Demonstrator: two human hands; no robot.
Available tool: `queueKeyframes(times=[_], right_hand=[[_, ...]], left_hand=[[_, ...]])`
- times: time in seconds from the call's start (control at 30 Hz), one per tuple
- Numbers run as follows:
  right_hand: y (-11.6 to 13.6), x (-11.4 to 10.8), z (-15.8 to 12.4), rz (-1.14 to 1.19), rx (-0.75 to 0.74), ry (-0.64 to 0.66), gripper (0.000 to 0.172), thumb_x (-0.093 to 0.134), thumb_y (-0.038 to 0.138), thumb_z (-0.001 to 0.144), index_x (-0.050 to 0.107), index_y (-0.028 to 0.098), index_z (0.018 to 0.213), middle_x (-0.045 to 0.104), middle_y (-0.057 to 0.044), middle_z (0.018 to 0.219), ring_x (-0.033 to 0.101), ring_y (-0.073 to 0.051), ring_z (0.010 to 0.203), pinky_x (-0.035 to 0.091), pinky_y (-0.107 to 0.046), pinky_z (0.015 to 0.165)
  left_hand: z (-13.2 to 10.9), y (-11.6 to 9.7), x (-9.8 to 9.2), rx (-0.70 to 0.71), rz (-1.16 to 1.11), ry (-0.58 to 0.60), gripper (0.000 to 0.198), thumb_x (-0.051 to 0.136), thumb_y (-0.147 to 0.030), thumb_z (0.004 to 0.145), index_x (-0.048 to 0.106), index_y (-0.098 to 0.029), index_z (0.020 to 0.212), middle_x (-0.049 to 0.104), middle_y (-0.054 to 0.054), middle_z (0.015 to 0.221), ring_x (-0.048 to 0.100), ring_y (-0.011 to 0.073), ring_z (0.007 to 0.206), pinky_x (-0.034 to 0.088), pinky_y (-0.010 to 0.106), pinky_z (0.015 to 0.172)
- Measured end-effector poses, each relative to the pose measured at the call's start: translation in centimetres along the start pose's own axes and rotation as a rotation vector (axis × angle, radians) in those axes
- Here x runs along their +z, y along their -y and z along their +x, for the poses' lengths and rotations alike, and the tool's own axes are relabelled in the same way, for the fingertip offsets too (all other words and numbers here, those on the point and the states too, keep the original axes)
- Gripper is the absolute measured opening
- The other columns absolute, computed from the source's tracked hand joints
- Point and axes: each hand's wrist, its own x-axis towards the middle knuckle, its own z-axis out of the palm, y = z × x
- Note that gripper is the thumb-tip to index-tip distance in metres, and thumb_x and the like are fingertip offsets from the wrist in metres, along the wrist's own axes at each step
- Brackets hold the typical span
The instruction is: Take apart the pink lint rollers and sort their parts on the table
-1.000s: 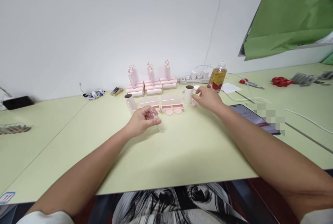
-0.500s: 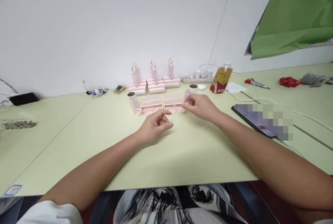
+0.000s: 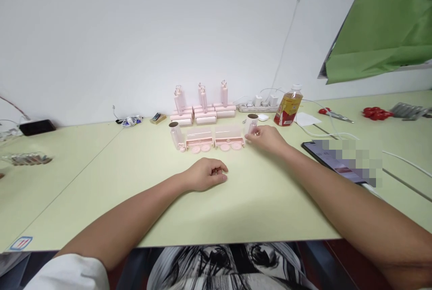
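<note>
Fingers [image 3: 219,163] of left hand [image 3: 202,175] curled

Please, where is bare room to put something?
Free: the near middle of the table, between the left forearm and the right forearm; also the patch bordered by the left forearm, the coiled cable and small label. Crowded: beyond the left hand, toward the wall: pink boxes, tubes, power strip, bottle.
</note>
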Motion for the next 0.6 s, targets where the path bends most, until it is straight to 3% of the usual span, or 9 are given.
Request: queueKeyframes(times=[0.13,0.2,0.27,0.3,0.37,0.5,0.53,0.6], right_hand=[[0.4,-2.1,-0.6,0.081,0.046,-0.200,0.038,0.062,0.052,0.074,0.061,0.018,0.091,0.065,-0.007,0.078,0.057,-0.021,0.072,0.034,-0.027,0.059],[1.0,-3.0,-1.4,0.193,-0.022,-0.335,0.028,0.059,0.047,0.078,0.055,0.019,0.082,0.058,-0.003,0.068,0.051,-0.017,0.063,0.033,-0.027,0.057],[1.8,-3.2,-2.5,0.332,-0.172,-0.380,0.025,0.055,0.042,0.081,0.049,0.020,0.070,0.050,0.001,0.060,0.044,-0.014,0.057,0.032,-0.026,0.055],[2.4,-3.0,-3.2,0.391,-0.265,-0.343,0.027,0.053,0.040,0.082,0.046,0.021,0.066,0.046,0.002,0.057,0.041,-0.012,0.055,0.031,-0.026,0.055],[3.5,-1.8,-4.7,0.459,-0.445,-0.141,0.029,0.053,0.038,0.082,0.042,0.021,0.061,0.042,0.003,0.057,0.038,-0.011,0.055,0.030,-0.025,0.054],[5.3,1.9,-7.2,0.406,-0.667,0.527,0.026,0.056,0.030,0.079,0.041,0.020,0.060,0.039,0.005,0.056,0.034,-0.009,0.054,0.027,-0.023,0.051],[5.6,2.8,-7.5,0.372,-0.706,0.614,0.024,0.058,0.028,0.077,0.043,0.019,0.061,0.040,0.006,0.055,0.034,-0.009,0.053,0.026,-0.023,0.051],[5.7,4.0,-7.6,0.360,-0.718,0.662,0.021,0.058,0.026,0.078,0.046,0.019,0.063,0.043,0.006,0.057,0.035,-0.009,0.054,0.026,-0.023,0.051]], left_hand=[[0.0,0.3,0.0,0.006,0.006,-0.003,0.029,0.062,-0.040,0.082,0.069,-0.019,0.100,0.062,0.001,0.077,0.054,0.0133,0.066,0.042,0.024,0.061],[0.0,0.4,0.0,0.010,0.008,0.000,0.029,0.062,-0.040,0.082,0.069,-0.018,0.101,0.062,0.001,0.077,0.054,0.0132,0.066,0.043,0.024,0.061],[0.0,0.4,0.0,0.010,0.012,0.003,0.029,0.061,-0.039,0.082,0.068,-0.018,0.101,0.062,0.001,0.076,0.054,0.0132,0.066,0.043,0.024,0.061],[0.0,0.4,0.0,0.009,0.014,0.004,0.029,0.061,-0.039,0.083,0.068,-0.018,0.100,0.062,0.001,0.076,0.053,0.0131,0.066,0.042,0.024,0.061],[0.0,0.3,0.1,0.010,0.018,0.003,0.029,0.060,-0.039,0.083,0.068,-0.018,0.101,0.061,0.001,0.076,0.053,0.0128,0.066,0.042,0.024,0.061],[0.1,0.2,0.0,0.035,0.096,-0.004,0.017,0.060,-0.033,0.080,0.065,-0.017,0.083,0.058,-0.001,0.069,0.050,0.0123,0.062,0.037,0.023,0.058],[0.1,0.3,-0.1,0.034,0.133,-0.006,0.013,0.061,-0.030,0.078,0.063,-0.017,0.077,0.057,-0.001,0.067,0.049,0.0122,0.061,0.036,0.023,0.056],[0.3,0.6,-0.3,0.022,0.189,-0.021,0.011,0.061,-0.026,0.074,0.058,-0.017,0.069,0.055,-0.002,0.064,0.047,0.0120,0.060,0.033,0.023,0.054]])
